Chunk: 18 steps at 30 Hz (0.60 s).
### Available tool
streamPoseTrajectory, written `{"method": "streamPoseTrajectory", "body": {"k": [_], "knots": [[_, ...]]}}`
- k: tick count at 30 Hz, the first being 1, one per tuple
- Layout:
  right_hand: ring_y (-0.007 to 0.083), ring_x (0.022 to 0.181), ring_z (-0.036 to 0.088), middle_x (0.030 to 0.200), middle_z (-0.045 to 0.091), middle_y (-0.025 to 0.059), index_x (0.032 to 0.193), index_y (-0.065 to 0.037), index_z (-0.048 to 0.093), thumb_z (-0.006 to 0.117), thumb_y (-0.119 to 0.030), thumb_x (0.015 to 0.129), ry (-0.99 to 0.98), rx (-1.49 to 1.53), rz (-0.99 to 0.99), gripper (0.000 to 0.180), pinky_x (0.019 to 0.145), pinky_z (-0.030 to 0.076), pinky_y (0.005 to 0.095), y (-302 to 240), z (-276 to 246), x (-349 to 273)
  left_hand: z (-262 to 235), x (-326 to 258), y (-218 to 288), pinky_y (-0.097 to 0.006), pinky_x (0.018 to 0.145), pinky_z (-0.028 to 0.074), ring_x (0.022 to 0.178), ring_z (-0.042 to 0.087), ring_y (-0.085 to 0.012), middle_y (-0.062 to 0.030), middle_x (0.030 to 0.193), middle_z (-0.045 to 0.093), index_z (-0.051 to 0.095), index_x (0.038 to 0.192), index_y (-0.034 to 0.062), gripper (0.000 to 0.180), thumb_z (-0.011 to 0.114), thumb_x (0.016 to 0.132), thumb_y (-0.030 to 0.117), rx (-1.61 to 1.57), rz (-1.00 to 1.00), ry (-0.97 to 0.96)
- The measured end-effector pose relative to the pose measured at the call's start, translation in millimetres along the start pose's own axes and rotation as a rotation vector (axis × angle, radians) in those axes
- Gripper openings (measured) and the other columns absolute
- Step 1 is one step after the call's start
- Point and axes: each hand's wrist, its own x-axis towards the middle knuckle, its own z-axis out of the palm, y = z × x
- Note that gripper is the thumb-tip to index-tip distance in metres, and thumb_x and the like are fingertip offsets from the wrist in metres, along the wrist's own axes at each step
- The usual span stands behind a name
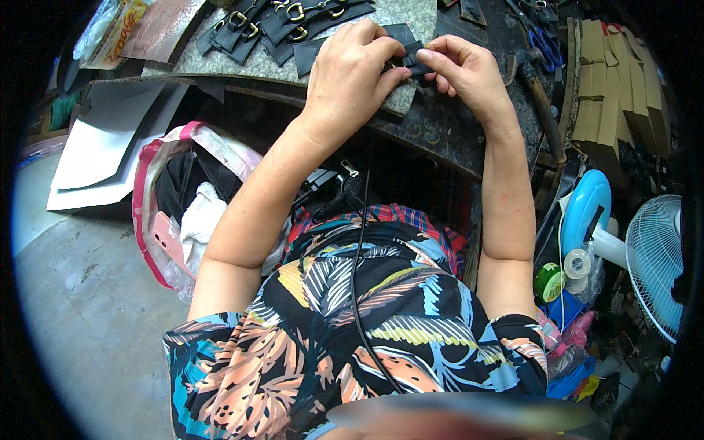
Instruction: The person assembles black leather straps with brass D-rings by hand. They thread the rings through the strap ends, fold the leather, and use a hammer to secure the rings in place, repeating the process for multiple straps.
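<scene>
Black strap sits between our left hand and right hand, over the worktop; both hands' fingers pinch it. We judge it light and firmly flexible, best held by its edges.

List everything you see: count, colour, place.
Workbench: 1, dark, top
Stone slab: 1, grey, on workbench
Buckled straps: several, black, on slab
Held strap: 1, black, slab edge
Scissors: 1, blue, workbench right
Likely hammer: 1, dark, below scissors
Cardboard pieces: many, tan, upper right
Electric fan: 1, white-blue, far right
Tape rolls: at least 2, green and clear, beside fan
Sheets: 2, white, left
Bag: 1, white, pink-trimmed, left
Phone: 1, pink, in bag
Shirt: 1, black patterned, lower centre
Cable: 1, black, over shirt
Left hand: 1, on held strap
Right hand: 1, on held strap
</scene>
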Motion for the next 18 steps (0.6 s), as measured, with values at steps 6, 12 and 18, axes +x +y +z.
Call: {"method": "streamPoseTrajectory", "body": {"k": [6,12,18], "knots": [[0.0008,0.060,0.058,0.076,0.066,-0.0043,0.104,-0.006,0.073,0.073,-0.021,0.099,0.058,-0.029,-0.088,0.017,0.051,0.042,0.0156,2.9,4.9,-0.5,1.5,-0.1,0.2,-0.041,0.084,0.053,0.097,0.065,-0.0316,-0.0100,0.100,0.066,0.072,0.098,0.0051,0.028,0.085,0.078,0.019,-0.021,-0.012,0.022],[0.0033,0.061,0.059,0.077,0.067,-0.0022,0.108,-0.004,0.070,0.071,-0.017,0.100,0.063,-0.029,-0.016,0.016,0.051,0.044,0.0168,2.3,2.3,-0.5,1.5,0.7,1.9,-0.041,0.084,0.052,0.096,0.065,-0.0315,-0.0098,0.100,0.065,0.072,0.097,0.0050,0.028,0.085,0.078,0.020,0.000,-0.028,0.015],[0.0054,0.064,0.063,0.085,0.070,0.0038,0.120,-0.004,0.061,0.068,-0.016,0.101,0.251,0.147,-0.129,0.023,0.054,0.049,0.0184,7.8,4.4,0.9,-1.8,1.4,1.3,-0.042,0.085,0.052,0.096,0.064,-0.0304,-0.0092,0.098,0.064,0.072,0.093,0.0058,0.027,0.086,0.075,0.019,-0.005,-0.011,-0.023]]}}
